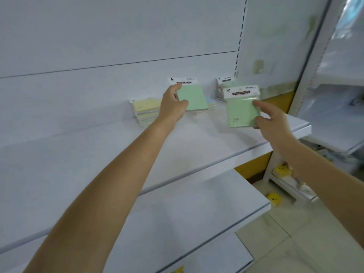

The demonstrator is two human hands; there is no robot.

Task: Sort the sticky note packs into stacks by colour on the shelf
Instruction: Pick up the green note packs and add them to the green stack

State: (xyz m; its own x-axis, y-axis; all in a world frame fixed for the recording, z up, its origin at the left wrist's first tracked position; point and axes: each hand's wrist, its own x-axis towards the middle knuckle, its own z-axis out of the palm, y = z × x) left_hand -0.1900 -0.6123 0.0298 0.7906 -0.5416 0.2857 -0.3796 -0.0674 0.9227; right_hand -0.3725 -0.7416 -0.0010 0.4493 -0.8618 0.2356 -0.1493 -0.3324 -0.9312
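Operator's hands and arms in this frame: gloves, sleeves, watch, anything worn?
Nothing worn shows. The left hand and right hand are bare, with no gloves, rings or tape visible. The left forearm and right forearm are uncovered to the frame edge: no sleeve cuff, watch or wristband. The image is soft, so a thin ring could be missed.

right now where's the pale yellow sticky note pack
Head view: the pale yellow pack tops a stack on the white shelf, left of the left hand.

stack (145, 111) on shelf (78, 154), pack (194, 99) just right
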